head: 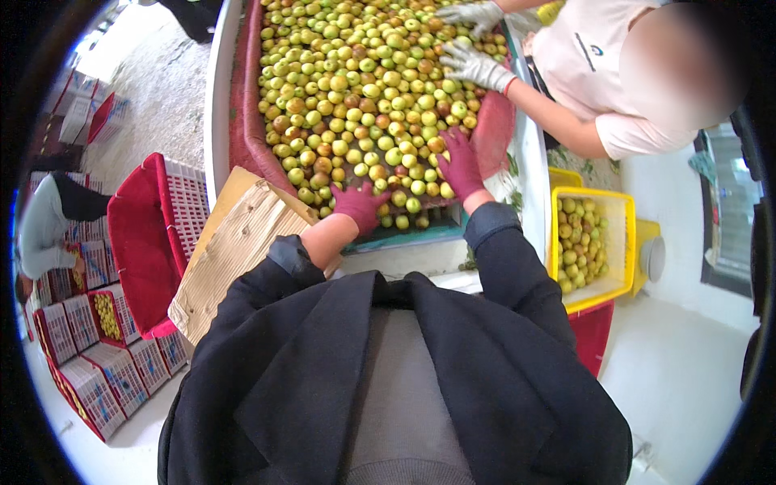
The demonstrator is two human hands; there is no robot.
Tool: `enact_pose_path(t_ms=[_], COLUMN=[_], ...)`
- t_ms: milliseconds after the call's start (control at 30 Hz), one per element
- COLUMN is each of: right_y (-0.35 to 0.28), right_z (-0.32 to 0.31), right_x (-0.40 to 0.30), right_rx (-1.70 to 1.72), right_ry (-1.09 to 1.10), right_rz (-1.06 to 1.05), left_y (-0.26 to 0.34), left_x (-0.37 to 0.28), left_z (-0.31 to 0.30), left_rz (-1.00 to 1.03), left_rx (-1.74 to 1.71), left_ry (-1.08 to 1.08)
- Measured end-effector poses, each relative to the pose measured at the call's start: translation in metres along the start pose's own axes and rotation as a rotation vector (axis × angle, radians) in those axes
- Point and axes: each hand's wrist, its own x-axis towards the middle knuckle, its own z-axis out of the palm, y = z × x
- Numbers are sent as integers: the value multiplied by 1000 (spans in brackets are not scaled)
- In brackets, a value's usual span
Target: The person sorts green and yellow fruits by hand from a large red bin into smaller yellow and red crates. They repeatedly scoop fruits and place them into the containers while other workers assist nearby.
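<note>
Small round fruit (364, 91), green to brown and apparently fresh jujubes, cover a sorting table with padded red sides (254, 103). My left hand (359, 207), in a maroon glove, rests at the near end of the fruit with its fingers spread. Farther to the right, my right hand (459, 162), gloved alike, touches fruit beside the red side padding, its fingers apart. No fruit shows in the grip of either hand, though the palms are hidden. Between and below the hands, several fruit sit at a lower lip (403, 221) above a green edge (406, 239).
Across the right side, a co-worker's grey-gloved hands (479, 66) touch the fruit. A yellow-rimmed basket (627, 242) of fruit stands at right. At left are a cardboard sheet (242, 242), a red-lined crate (142, 242), stacked white crates (109, 376) and a bending person (45, 224).
</note>
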Motion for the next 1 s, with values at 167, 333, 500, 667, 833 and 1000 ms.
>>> enact_pose_path(t_ms=[167, 333, 500, 667, 833, 1000], right_y=[25, -19, -46, -50, -88, -73], right_z=[34, 31, 30, 48, 34, 33], right_x=[37, 6, -35, -71, -81, -88], right_rx=[-206, -181, -251, -329, -361, 33], right_ry=[-278, -393, -479, -408, -546, -511], right_rz=[223, 198, 49, -35, -13, 100], left_y=[-7, -55, -109, -115, -92, -77], left_x=[-8, 18, 68, 110, 117, 95], left_z=[-13, -25, -49, -65, -87, -56], left_rz=[148, 134, 8, -3, -210, -185], left_rx=[-191, -477, -519, -429, -230, -333], left_ry=[-40, 429, 808, 565, 369, 223])
